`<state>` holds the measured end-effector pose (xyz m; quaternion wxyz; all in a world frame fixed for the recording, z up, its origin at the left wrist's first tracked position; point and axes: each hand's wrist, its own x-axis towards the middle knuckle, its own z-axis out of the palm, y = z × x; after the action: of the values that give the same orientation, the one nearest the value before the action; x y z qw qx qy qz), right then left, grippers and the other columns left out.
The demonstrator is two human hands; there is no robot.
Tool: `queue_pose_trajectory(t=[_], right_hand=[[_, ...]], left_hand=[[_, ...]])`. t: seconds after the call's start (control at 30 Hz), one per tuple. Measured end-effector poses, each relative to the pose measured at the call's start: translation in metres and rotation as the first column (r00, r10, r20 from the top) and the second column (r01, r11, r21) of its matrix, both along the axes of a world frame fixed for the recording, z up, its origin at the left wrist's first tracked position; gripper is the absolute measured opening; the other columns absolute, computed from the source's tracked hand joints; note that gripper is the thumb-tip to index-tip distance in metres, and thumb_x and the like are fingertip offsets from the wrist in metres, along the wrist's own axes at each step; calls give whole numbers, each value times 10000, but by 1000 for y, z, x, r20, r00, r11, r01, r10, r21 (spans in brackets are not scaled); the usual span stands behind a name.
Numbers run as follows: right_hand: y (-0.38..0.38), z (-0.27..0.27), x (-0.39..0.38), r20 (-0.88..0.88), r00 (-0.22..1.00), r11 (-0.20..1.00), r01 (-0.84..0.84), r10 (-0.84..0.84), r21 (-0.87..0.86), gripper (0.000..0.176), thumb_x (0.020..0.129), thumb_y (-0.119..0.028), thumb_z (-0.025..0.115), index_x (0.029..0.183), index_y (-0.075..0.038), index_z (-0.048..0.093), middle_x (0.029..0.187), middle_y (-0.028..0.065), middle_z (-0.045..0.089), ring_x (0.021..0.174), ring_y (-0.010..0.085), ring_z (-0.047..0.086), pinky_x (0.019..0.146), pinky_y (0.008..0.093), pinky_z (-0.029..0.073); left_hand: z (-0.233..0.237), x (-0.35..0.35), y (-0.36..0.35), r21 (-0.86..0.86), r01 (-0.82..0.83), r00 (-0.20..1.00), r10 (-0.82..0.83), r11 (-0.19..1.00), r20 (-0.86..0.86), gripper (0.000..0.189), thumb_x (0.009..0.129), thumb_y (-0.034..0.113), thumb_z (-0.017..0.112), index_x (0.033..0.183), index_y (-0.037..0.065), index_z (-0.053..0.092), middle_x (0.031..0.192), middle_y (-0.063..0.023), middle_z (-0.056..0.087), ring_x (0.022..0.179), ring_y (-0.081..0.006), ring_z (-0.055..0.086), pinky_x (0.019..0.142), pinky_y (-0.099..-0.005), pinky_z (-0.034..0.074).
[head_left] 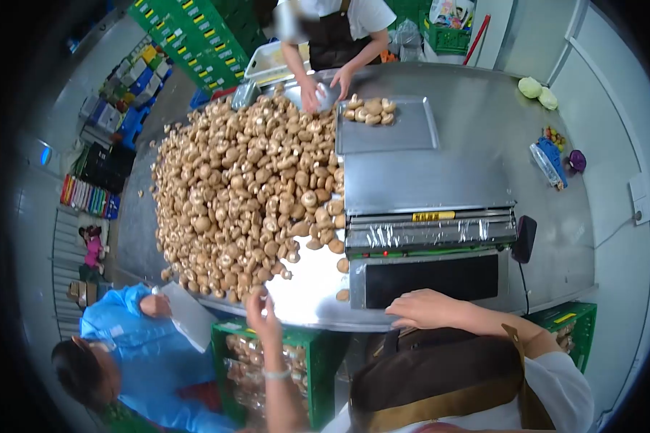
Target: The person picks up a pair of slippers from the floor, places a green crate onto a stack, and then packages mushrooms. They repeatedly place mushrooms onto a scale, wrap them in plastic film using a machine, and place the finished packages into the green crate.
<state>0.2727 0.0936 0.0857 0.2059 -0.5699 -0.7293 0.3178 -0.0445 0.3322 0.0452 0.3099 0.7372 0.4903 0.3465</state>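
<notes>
A large heap of brown mushrooms (231, 187) covers the left half of the metal table. At its front edge my left hand (262, 312) is raised, fingers curled around something small that I cannot make out. My right hand (415, 307) lies fairly flat with fingers extended at the front edge of the wrapping machine (430, 234), by its black plate (432, 281), and holds nothing. A few loose mushrooms (342, 265) lie between the heap and the machine.
Across the table a co-worker's hands (325, 90) are near a metal tray (390, 137) with several mushrooms. A person in blue (144, 339) holds white paper at the left. Green crates (314, 368) stand below the table edge. Cabbages (531, 88) lie at the back right.
</notes>
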Motion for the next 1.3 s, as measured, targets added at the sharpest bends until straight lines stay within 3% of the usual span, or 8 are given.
queue_pose_trajectory(t=[0.07,0.27,0.47,0.57,0.7,0.9,1.07,1.3], right_hand=[[-5,8,31,-31,991,991,131,-131,-10,322,959,-336,587,1140,-70,612,1015,105,669,984,314,641,836,431,520],[1,20,140,-117,768,775,631,-630,-31,271,919,-202,662,1149,-61,633,1008,112,696,931,272,681,827,368,537],[84,-42,269,-497,394,511,851,-773,-120,354,921,-137,665,1235,1,577,1124,114,690,984,196,665,879,334,523],[161,-76,324,-522,346,488,858,-780,-160,533,925,-249,678,1336,24,474,1302,197,599,1119,246,626,941,366,499],[267,-115,363,-462,288,431,870,-839,-240,754,897,-373,697,1420,49,352,1429,305,447,1291,341,509,1050,422,422],[327,-144,369,-311,270,304,950,-911,-65,791,823,-330,757,1433,-17,365,1381,251,471,1271,404,489,1057,439,420],[253,-88,345,-344,342,390,917,-874,-79,785,833,-340,751,1432,-11,364,1405,231,465,1289,377,487,1064,421,418],[86,-66,275,-283,370,421,895,-885,-149,754,848,-327,745,1422,-3,377,1401,222,470,1276,359,504,1055,409,427]], left_hand=[[-16,86,49,-121,140,963,-106,983,249,230,953,70,603,1167,-13,594,926,-47,618,829,-129,584,774,-271,495],[-37,319,186,-284,442,882,-355,851,310,324,995,170,565,1247,-32,596,1068,-79,676,897,-137,628,810,-285,503],[-112,498,312,-207,592,784,-617,779,-76,434,1013,331,489,1260,-17,567,1062,-236,686,1041,-347,654,908,-410,487],[-107,541,305,-87,483,845,-490,871,-213,460,1013,379,469,1223,-22,551,1084,-300,659,1093,-410,624,915,-456,477],[-103,570,307,-236,435,824,-490,869,-285,540,1004,402,485,1261,-70,532,1234,-342,583,1203,-424,557,997,-459,429],[-115,559,276,-192,407,868,-443,893,-224,555,997,328,520,1378,-72,462,1360,-282,522,1263,-380,512,1060,-403,385],[-79,513,220,-105,456,889,-456,884,23,529,985,255,566,1378,-79,450,1252,-237,562,1095,-343,570,957,-420,445],[-28,418,62,-523,571,777,-623,633,95,576,1001,265,575,1424,-85,397,1215,-178,573,991,-219,600,901,-331,495]])
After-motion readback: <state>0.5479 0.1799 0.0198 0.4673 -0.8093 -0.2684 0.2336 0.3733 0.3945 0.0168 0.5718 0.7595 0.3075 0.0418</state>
